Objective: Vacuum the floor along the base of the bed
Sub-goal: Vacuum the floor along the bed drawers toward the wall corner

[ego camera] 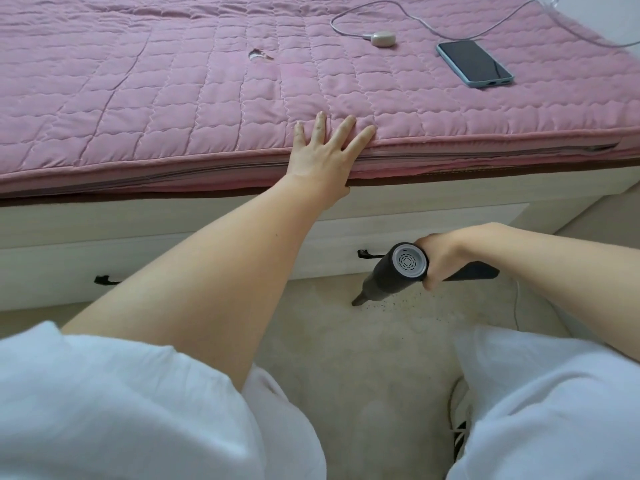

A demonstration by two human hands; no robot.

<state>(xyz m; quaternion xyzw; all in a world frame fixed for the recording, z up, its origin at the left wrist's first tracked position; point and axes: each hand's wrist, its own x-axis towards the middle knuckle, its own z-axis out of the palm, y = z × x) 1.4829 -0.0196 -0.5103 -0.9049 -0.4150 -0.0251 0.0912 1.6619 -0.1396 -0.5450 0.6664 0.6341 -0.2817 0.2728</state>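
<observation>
White trouser legs (121, 410) fill my near view. My right hand (438, 259) curls its fingers (429, 282) round the small black handheld vacuum (391, 271), whose nozzle tip touches the beige floor (363, 358) below those fingers, just beside dark crumbs (412, 303). My left hand (322, 157) lies flat, fingers spread, on the pink quilted bed (173, 81); beyond them lies a blue-cased phone (474, 64).
</observation>
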